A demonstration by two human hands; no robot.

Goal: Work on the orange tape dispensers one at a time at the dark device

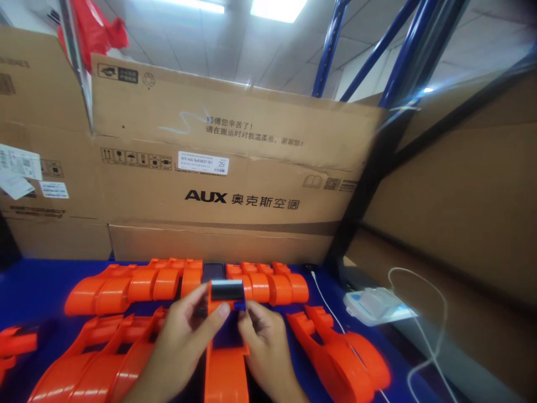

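Observation:
An orange tape dispenser point(226, 372) stands upright in front of me, its serrated cutting blade and dark plate at the top. My left hand point(184, 330) is closed round the left side of its head, thumb pressed on the orange front below the plate. On the other side, my right hand point(266, 338) is closed with its fingertips at the dispenser's right edge. Just above those fingertips shows a small blue part point(239, 306) on the head. Whether the right fingers also pinch something small is hidden.
More orange dispensers stand in a back row point(140, 284), at front left point(96, 358) and at front right point(344, 358) on the blue table. A phone-like dark object point(213, 271) lies behind my hands. A white cable runs past a clear plastic box point(373, 305). Cardboard point(235, 184) walls the back.

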